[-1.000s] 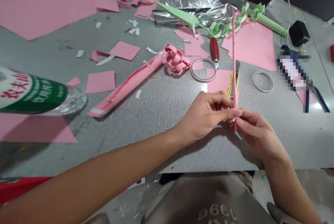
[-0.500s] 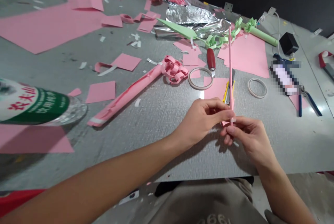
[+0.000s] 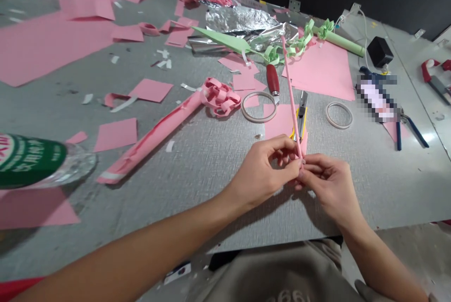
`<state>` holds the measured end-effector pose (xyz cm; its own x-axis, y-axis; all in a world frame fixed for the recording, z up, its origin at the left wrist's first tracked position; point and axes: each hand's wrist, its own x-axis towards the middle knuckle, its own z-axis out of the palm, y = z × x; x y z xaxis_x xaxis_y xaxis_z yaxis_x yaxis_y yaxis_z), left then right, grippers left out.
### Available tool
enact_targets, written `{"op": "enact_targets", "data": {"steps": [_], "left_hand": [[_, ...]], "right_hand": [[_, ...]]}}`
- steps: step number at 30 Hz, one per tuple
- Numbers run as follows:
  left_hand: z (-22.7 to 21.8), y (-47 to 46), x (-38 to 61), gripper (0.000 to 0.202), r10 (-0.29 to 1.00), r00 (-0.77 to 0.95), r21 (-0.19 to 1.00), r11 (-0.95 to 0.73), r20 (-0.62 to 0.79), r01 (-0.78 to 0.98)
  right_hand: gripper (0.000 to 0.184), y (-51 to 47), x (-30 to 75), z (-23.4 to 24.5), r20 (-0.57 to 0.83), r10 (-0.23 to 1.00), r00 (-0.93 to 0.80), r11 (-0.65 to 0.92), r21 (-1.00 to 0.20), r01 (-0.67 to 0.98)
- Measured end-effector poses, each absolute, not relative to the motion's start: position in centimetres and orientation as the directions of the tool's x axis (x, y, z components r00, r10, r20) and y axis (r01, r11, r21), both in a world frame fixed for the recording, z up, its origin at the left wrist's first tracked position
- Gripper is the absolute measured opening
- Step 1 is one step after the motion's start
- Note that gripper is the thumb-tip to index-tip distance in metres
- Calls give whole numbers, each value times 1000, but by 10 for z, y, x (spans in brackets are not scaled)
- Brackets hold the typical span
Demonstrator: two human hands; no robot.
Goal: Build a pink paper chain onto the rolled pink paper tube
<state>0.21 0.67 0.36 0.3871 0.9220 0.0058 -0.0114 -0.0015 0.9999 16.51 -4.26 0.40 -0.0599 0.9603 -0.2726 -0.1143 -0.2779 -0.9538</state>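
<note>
Gripping a slim pink paper stick (image 3: 289, 81) by its lower end, a little below and right of the frame's centre. Pinched there between the thumb and fingers of the left hand (image 3: 266, 173), drawn narrow, and of the right hand (image 3: 333, 182), closed in just beside it at the foot of the stick. Hard to tell exactly which fingertips press on the paper. Rises steeply from that grip, with its long axis a little off the frame's vertical and leaning left toward the top. Points with its free tip to the upper right of centre, ending in view against the crumpled foil (image 3: 239, 19) and beside the green paper chain (image 3: 273, 53). Overlaps, lower down, the left edge of a yellow-edged cutter (image 3: 301, 112). Passes between a red-handled knife (image 3: 272, 78) and one tape ring (image 3: 259, 120) to its left, and another tape ring (image 3: 340, 126) to its right. Contrasts in slant with a thick pink paper tube (image 3: 155, 137) at centre left, lying on the grey table (image 3: 169, 212) and running from lower left up to pink paper loops (image 3: 220, 96).
</note>
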Motion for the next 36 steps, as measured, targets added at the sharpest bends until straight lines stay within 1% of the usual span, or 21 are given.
{"op": "enact_targets", "data": {"steps": [5, 7, 9, 13, 15, 18, 21, 24, 26, 28, 31, 36], "left_hand": [[1, 3, 5, 1, 925, 379, 1000, 22, -14, -17], [0, 3, 4, 1, 928, 372, 999, 21, -11, -25], [-2, 6, 2, 1, 924, 383, 998, 18, 5, -55], [-2, 14, -4, 5, 872, 488, 990, 44, 29, -137], [0, 17, -6, 7, 852, 523, 987, 57, 29, -149], [2, 16, -7, 11, 859, 511, 988, 63, 20, -144], [2, 12, -7, 13, 902, 431, 992, 43, 13, -119], [0, 9, -5, 8, 928, 371, 998, 18, 7, -64], [-1, 8, -4, 6, 935, 356, 999, 2, 14, -44], [-2, 9, -2, 5, 931, 364, 999, -5, 23, -51], [-1, 11, -2, 8, 909, 416, 994, 44, 2, -101], [0, 13, -5, 9, 893, 450, 986, 95, -24, -135]], "right_hand": [[20, -45, 158, 4, -225, 974, -18, -226, -973, -54], [19, -46, 158, 4, -212, 977, -6, -212, -975, -60], [18, -46, 160, 4, -222, 975, -28, -224, -968, -112], [18, -45, 171, 6, -264, 947, -184, -305, -920, -246], [18, -44, 176, 7, -277, 935, -220, -332, -901, -279], [20, -43, 178, 8, -283, 942, -178, -324, -906, -274], [22, -44, 177, 7, -272, 957, -103, -289, -925, -246], [24, -45, 176, 6, -254, 966, -49, -258, -944, -207], [24, -45, 175, 5, -241, 969, -50, -246, -951, -185], [22, -46, 175, 6, -225, 972, -67, -234, -954, -189], [18, -46, 174, 8, -218, 972, -88, -232, -948, -217], [19, -45, 174, 10, -251, 960, -122, -274, -930, -247]]}}
